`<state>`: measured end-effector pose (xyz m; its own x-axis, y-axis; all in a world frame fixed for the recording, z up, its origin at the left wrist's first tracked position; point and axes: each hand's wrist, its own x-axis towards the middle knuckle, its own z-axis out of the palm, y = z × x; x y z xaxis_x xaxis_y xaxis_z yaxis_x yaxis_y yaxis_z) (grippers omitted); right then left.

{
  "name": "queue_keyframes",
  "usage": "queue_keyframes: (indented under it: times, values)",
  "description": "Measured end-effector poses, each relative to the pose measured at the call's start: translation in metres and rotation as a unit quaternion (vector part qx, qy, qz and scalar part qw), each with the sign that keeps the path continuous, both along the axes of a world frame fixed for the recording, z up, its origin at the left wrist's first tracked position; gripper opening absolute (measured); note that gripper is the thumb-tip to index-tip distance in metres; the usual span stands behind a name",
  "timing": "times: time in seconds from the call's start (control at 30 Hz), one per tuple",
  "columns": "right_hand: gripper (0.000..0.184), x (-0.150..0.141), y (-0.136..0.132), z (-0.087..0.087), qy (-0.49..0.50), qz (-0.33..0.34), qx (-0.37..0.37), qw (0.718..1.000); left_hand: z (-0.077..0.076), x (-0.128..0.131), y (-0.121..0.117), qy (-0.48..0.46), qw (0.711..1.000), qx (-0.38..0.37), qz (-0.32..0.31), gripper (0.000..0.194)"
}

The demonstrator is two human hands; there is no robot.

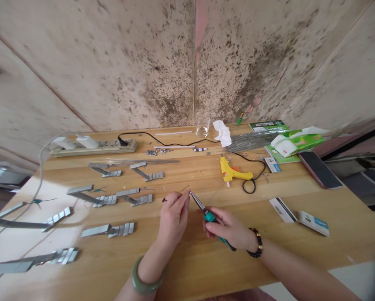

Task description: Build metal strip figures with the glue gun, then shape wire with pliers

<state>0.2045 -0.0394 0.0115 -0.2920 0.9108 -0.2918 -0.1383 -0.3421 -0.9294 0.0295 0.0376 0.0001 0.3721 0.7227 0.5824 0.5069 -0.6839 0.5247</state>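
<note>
A wooden table (202,271) is filling my remote view; I am judging that a slip or an overly hard squeeze could be nipping skin, because the narrow nose of the pliers (209,216) is sitting right at the fingertips of the left hand (174,215); the right hand (223,228) is gripping the handles, though I am not managing to tell how far the jaws are parted; the left thumb and forefinger are meeting at that nose, and whatever they may be pinching is too small for me to make out; farther off, the yellow glue gun (235,173) is lying on its side, its black cable (251,182) looping nearby, where a straying elbow could be snagging it; behind, a speckled wall (181,62) is rising.
</note>
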Motion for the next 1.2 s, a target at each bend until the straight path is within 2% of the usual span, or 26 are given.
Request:
queue_keyframes:
  times: [0.2, 0.27, 0.33, 0.4, 0.47, 0.53, 0.63, 0.7, 0.77, 0.97, 1.2]
  values:
    - [0.041, 0.000, -0.001, 0.001, -0.014, -0.004, -0.011, 1.000, 0.006, 0.001, -0.002, -0.075, 0.995, -0.059, -0.001, 0.017]
    - [0.041, 0.001, -0.001, 0.001, -0.016, -0.007, -0.003, 1.000, 0.008, 0.000, -0.003, -0.087, 0.991, -0.102, 0.003, 0.017]
    - [0.040, 0.001, -0.001, 0.000, -0.015, -0.011, 0.005, 1.000, 0.010, 0.000, -0.004, -0.103, 0.978, -0.179, 0.012, 0.019]
    - [0.038, 0.001, -0.001, -0.001, -0.018, -0.014, 0.012, 1.000, 0.011, 0.001, -0.004, -0.136, 0.949, -0.285, 0.013, 0.026]
    - [0.037, 0.001, -0.001, -0.001, -0.027, -0.019, 0.025, 0.999, 0.012, 0.002, -0.004, -0.187, 0.902, -0.389, -0.007, 0.033]
    - [0.037, 0.001, -0.002, -0.001, -0.042, -0.022, 0.042, 0.998, 0.013, 0.003, -0.003, -0.243, 0.852, -0.462, -0.045, 0.036]
    - [0.036, 0.001, -0.003, 0.000, -0.063, -0.025, 0.065, 0.996, 0.013, 0.004, -0.003, -0.313, 0.793, -0.515, -0.092, 0.033]
    - [0.037, 0.001, -0.003, 0.001, -0.071, -0.025, 0.070, 0.995, 0.014, 0.005, -0.003, -0.333, 0.775, -0.527, -0.104, 0.032]
    - [0.038, 0.001, -0.003, 0.001, -0.072, -0.023, 0.071, 0.995, 0.014, 0.005, -0.003, -0.332, 0.781, -0.521, -0.095, 0.033]
    - [0.041, 0.000, -0.003, 0.003, -0.034, -0.016, 0.028, 0.999, 0.017, 0.007, -0.005, -0.300, 0.831, -0.466, -0.048, 0.036]
    - [0.044, -0.001, -0.001, 0.005, -0.006, -0.009, -0.004, 1.000, 0.014, 0.007, -0.007, -0.262, 0.869, -0.418, -0.038, 0.039]
